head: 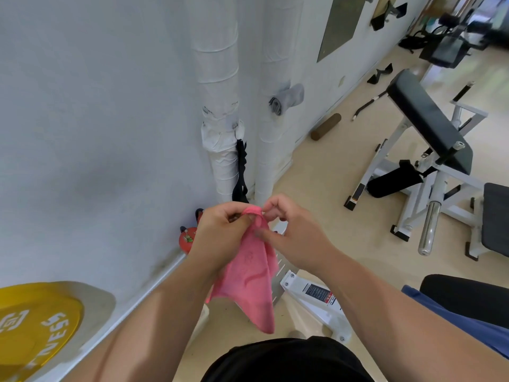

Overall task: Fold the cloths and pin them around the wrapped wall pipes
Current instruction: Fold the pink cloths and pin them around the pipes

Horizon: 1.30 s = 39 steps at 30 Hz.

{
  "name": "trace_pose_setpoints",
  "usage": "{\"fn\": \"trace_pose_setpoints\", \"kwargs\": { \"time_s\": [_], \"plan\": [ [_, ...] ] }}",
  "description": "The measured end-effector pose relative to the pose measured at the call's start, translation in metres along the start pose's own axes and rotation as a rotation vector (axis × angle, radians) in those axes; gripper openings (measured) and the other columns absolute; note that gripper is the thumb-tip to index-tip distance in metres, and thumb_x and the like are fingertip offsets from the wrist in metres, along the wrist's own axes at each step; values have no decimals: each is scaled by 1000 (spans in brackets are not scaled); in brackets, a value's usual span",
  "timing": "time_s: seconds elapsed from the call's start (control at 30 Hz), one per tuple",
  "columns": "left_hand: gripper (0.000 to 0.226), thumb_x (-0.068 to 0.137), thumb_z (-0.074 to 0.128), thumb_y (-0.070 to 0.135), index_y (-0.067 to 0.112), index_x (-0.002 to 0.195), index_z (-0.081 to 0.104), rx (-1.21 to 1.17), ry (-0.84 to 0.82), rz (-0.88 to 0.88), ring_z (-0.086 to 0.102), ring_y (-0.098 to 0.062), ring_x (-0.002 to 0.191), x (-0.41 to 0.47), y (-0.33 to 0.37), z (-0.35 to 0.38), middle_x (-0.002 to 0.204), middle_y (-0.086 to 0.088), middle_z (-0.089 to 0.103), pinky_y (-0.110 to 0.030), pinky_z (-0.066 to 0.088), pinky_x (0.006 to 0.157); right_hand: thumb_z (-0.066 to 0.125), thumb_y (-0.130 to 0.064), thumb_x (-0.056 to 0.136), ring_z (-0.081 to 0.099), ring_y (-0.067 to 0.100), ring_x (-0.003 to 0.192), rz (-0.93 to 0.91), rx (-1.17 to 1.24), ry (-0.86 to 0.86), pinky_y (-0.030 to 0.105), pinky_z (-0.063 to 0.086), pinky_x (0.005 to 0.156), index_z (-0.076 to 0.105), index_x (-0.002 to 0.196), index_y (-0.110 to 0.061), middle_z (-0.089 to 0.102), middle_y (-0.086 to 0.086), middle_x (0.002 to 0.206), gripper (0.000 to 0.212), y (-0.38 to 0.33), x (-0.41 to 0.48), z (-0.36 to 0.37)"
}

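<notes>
Pink cloth [249,274] hangs from both my hands, its top edge bunched between them and the rest drooping toward six o'clock. My left hand [220,238] pinches that edge from nine o'clock, fingers closed on it; my right hand [292,238] grips it from three o'clock. Toward twelve o'clock stand two wrapped wall pipes, the left pipe [217,78] and the right pipe [271,128]. One grey cloth [287,100] sits rolled on the right one. One yellow weight plate [35,323] lies at eight o'clock.
</notes>
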<state>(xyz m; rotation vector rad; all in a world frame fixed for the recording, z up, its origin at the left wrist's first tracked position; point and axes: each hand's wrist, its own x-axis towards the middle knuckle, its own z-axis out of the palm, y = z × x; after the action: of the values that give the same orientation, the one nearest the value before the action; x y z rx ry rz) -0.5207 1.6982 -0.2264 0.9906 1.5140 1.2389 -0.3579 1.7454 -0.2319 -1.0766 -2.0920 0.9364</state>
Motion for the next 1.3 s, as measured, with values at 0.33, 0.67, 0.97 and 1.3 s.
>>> {"fn": "trace_pose_setpoints", "kwargs": {
  "time_s": [0.33,0.67,0.97,1.3],
  "plan": [
    [24,96,56,1,15,85,73,-21,351,6,61,-12,71,48,7,-21,78,-1,71,-29,50,71,55,-49,75,52,22,76,-69,-367,-300,37,46,78,66,67,-19,62,-2,65,33,68,22,-8],
    [28,94,51,11,28,82,70,54,675,-67,58,-17,75,89,3,-33,78,4,65,-35,48,73,27,-65,87,51,15,101,-201,-765,-566,37,43,96,68,95,-31,59,-12,103,53,132,84,-69],
    [25,99,52,9,17,89,74,-31,722,-161,63,-21,90,98,1,-4,92,-5,73,-45,53,93,73,-23,85,55,30,62,-117,276,-235,40,47,62,63,68,-6,61,21,69,27,146,159,-137],
    [26,104,47,12,8,98,72,-179,629,-65,55,-22,85,105,24,19,90,-10,68,-38,40,75,75,-22,89,35,15,58,54,400,-181,27,29,55,51,66,-4,41,4,58,38,153,190,-165]
  ]
}}
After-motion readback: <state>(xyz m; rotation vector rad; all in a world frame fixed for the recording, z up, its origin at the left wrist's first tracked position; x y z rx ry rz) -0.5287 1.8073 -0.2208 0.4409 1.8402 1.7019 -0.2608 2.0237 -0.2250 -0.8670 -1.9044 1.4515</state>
